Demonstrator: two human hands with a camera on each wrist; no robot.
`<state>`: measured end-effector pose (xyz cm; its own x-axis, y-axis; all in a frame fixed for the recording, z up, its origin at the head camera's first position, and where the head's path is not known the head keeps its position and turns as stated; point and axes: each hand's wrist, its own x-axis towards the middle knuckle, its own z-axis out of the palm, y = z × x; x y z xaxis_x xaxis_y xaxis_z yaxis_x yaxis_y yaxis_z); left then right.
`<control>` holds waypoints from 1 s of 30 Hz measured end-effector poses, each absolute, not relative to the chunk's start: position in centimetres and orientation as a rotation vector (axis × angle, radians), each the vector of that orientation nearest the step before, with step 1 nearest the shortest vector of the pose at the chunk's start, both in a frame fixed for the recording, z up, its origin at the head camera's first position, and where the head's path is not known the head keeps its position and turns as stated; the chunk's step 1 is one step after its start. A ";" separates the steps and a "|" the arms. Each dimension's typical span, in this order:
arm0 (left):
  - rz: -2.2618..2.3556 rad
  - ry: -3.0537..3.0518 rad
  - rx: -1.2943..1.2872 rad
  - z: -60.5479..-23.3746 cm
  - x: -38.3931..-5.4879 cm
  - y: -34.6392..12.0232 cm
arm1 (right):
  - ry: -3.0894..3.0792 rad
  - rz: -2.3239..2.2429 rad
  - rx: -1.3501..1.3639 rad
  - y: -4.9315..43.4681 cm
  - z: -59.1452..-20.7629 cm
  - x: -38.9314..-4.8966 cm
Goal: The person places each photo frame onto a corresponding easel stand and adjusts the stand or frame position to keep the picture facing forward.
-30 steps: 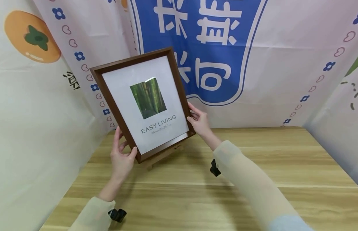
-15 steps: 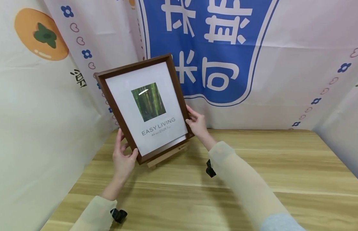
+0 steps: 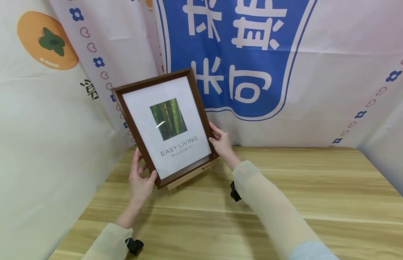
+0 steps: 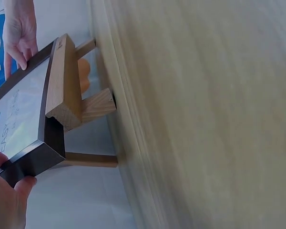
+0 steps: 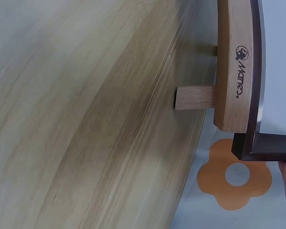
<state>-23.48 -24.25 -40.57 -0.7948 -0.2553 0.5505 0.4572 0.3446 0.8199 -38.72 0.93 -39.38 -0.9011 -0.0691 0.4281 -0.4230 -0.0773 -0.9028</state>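
A brown picture frame [image 3: 202, 112] with a white insert, a bamboo picture and the words EASY LIVING leans back on a small wooden easel [image 3: 188, 177]. My left hand [image 3: 141, 184] grips its lower left side, thumb on the front and fingers behind. On the lower right side my right hand [image 3: 221, 144] pinches the edge. In the left wrist view the frame's bottom edge sits at the easel's ledge [image 4: 62, 86], and the easel's legs stand on the table. The right wrist view shows the ledge [image 5: 234, 71] with a printed logo, right against the frame's lower edge.
The wood-grain table [image 3: 286, 202] runs up to a fabric backdrop [image 3: 318, 90] with a blue sign. Another pale cloth [image 3: 58, 126] with a printed orange fruit hangs along the left side.
The picture frame has come down onto the easel's ledge, with both hands still holding its sides. The light reflection on the picture has shifted downward, and the head view has turned slightly.
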 end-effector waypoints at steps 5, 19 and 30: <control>-1.475 -2.034 -0.173 -39.2 -22.2 -23.4 | -1.941 2.045 0.550 0.8 -39.5 -38.6; -1.453 -2.073 -0.165 -38.8 -22.0 -22.9 | -1.962 2.039 0.519 1.2 -39.2 -38.4; -1.474 -2.078 -0.111 -39.2 -21.9 -23.2 | -2.024 2.127 0.578 2.4 -39.3 -37.9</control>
<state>-21.88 -23.17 -39.23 -0.8265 -0.2577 0.5005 0.3873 0.3850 0.8377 -37.89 2.44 -39.27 -0.9147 -0.1541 0.3735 -0.3654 -0.0792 -0.9275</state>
